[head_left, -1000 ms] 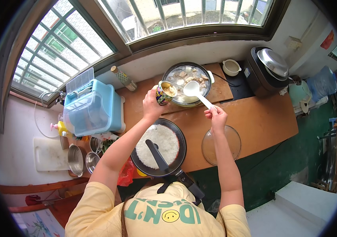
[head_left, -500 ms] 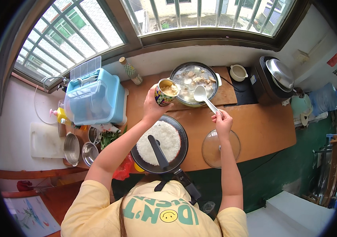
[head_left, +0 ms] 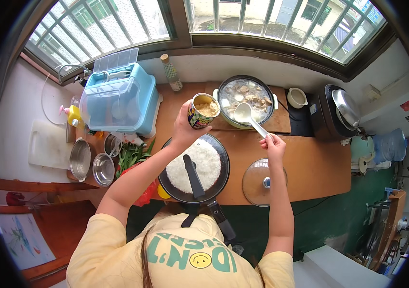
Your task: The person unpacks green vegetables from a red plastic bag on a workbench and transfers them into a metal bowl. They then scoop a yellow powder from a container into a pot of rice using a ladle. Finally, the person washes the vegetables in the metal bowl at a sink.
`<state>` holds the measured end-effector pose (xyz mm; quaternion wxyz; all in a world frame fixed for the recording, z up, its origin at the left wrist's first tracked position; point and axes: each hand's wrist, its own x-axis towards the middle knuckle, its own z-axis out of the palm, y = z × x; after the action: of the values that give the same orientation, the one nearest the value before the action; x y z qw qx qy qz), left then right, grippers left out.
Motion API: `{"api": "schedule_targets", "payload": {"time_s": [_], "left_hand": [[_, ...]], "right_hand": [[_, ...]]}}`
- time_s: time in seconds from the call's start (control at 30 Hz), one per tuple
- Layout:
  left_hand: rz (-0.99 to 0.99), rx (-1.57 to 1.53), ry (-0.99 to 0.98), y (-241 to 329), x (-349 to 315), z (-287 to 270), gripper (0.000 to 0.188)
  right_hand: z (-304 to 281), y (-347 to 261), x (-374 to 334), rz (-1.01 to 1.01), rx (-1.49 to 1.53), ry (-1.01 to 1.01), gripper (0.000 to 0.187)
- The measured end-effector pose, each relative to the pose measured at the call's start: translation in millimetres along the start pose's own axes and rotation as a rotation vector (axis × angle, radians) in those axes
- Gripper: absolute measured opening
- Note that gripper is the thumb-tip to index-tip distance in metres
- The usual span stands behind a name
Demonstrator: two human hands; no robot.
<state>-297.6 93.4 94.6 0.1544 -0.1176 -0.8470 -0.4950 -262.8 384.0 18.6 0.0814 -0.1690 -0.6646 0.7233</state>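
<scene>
My left hand (head_left: 181,128) is wrapped round an open can (head_left: 197,120) with a dark patterned label. Pale yellow crumbly powder (head_left: 207,107) shows inside its tilted mouth. Between the fingers of my right hand (head_left: 273,146) is the end of a white spoon's handle (head_left: 259,128). The spoon's bowl is over the near side of a round pot (head_left: 220,115); I cannot tell whether it touches the soup. Chunks of food (head_left: 250,90) sit in the pot's cloudy broth. Below the can stands a black pan (head_left: 224,185) of white rice (head_left: 209,168), with a black bar handle (head_left: 194,176) above the rice.
A glass lid (head_left: 257,189) lies on the wooden counter (head_left: 310,168) under my right forearm. At left are a blue dish box (head_left: 118,108), metal bowls (head_left: 103,169) and green leaves (head_left: 132,153). A small pale pot (head_left: 297,98) and a dark cooker (head_left: 326,117) stand at right.
The view has shifted, so the window, pot and dish box sit differently in the picture. Both hands keep their holds, and the spoon's bowl stays over the pot's near side.
</scene>
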Motion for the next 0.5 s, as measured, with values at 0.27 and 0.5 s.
{"api": "schedule_targets", "payload": {"time_s": [0.27,0.5], "left_hand": [[-0.003,0.002,0.013,-5,-11,-7,0.079],[-0.025,-0.012,0.016,-8,-16,-6,0.079]], "right_hand": [[-21,-13,-1,-0.123,-0.241,-0.035,0.014],[-20,-34,-10,-0.502,-0.725,-0.019,0.012]]}}
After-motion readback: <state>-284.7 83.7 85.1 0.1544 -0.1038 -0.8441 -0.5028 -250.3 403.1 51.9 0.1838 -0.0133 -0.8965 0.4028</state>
